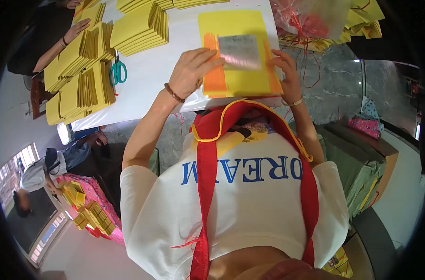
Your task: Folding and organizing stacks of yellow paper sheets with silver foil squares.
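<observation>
A stack of yellow joss paper (249,84) lies in front of me at the table's front edge. Its top sheet has orange bands down both sides and a shiny silver foil square (240,52) in the middle. My left hand (193,70), with a beaded bracelet at the wrist, rests its outstretched fingers over the left orange band, just beside the foil. At the opposite side, my right hand (288,74) has its fingers bent over the paper's right edge, holding it. The undersides of both hands are hidden.
Folded yellow paper bundles (140,28) line the left of the white table (149,74). Teal-handled scissors (118,72) lie beside them. Another person's hand (77,31) touches the bundles. A clear plastic bag (310,18) and red strings are at the right. Wrapped boxes (347,163) stand right of me.
</observation>
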The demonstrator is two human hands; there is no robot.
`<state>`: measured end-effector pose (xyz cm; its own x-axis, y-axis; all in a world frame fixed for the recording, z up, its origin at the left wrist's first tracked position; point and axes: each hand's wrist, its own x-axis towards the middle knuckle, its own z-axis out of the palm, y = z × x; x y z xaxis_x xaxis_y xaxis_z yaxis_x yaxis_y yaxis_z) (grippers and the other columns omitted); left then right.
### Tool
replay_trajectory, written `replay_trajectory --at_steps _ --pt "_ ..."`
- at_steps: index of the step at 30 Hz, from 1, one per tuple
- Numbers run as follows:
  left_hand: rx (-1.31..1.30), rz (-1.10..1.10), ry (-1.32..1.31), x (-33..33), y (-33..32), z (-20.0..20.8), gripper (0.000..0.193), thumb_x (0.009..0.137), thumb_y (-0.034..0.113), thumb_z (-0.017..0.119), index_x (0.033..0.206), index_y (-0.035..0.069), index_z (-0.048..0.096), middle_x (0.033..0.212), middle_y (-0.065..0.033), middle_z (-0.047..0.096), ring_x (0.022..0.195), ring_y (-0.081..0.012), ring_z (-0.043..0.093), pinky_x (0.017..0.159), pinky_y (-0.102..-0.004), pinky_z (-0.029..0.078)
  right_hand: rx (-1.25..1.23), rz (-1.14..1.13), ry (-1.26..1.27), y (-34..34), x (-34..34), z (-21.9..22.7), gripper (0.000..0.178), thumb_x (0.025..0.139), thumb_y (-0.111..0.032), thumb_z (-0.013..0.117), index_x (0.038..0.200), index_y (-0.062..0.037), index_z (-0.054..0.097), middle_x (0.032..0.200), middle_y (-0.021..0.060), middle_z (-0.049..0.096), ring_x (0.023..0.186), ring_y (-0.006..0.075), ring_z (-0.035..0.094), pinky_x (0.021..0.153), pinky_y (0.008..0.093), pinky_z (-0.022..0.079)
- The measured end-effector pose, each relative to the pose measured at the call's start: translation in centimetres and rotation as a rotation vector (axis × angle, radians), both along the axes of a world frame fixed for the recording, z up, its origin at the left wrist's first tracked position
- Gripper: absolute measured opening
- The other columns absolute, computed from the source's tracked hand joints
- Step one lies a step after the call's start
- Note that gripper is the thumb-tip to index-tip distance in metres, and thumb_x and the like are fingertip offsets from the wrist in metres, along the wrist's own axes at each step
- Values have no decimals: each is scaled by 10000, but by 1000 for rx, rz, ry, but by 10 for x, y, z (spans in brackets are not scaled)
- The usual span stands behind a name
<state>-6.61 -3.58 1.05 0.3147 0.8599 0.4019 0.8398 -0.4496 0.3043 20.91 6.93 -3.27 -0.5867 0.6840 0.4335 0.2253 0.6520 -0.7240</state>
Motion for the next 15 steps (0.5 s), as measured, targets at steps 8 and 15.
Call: replay_trajectory --at_steps 8,15 --pt "-189 -84 -180 9 -23 11 287 772 90 540 1050 75 611 1050 -127 609 965 -293 577 821 -363 473 181 252 -289 -11 5 26 301 741 -182 653 1040 -155 631 1133 65 595 1109 220 513 930 369 348" --pt "-452 341 -671 15 -2 -12 226 866 211 597 866 -14 616 534 -104 545 451 -210 531 469 -333 419 -610 -31 -17 -12 -23 21 293 822 -190 627 1079 -52 595 1000 80 638 902 181 610 771 301 458"
